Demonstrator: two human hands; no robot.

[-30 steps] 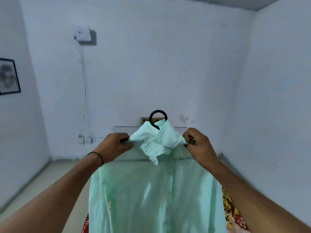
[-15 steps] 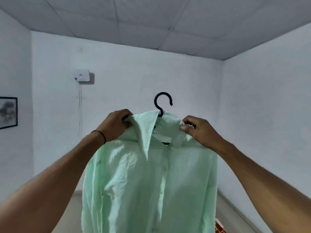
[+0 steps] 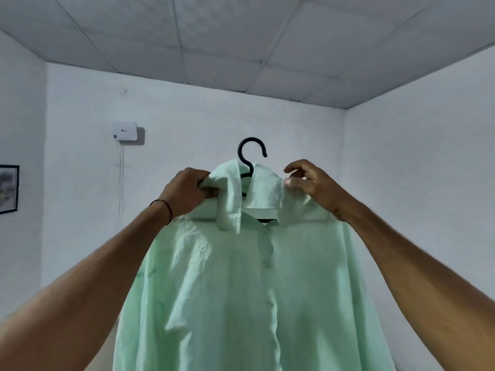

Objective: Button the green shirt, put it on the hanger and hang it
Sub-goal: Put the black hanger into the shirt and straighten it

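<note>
Bare white room, tiled ceiling point(image 3: 219, 36).
White box point(image 3: 124, 130) on far wall at ten o'clock; framed picture point(image 3: 8, 188) at nine o'clock.

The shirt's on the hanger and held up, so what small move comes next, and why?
Probably fold the collar down flat: its left flap stands up over the green shirt, while the hanger hook is free and no rail shows. The left hand grips the shoulder; the right hand fingers look loose.

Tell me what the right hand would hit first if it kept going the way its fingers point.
The right hand points left, toward the collar of the green shirt; it would likely meet that cloth first, then the black hanger. Depth is unclear.
</note>
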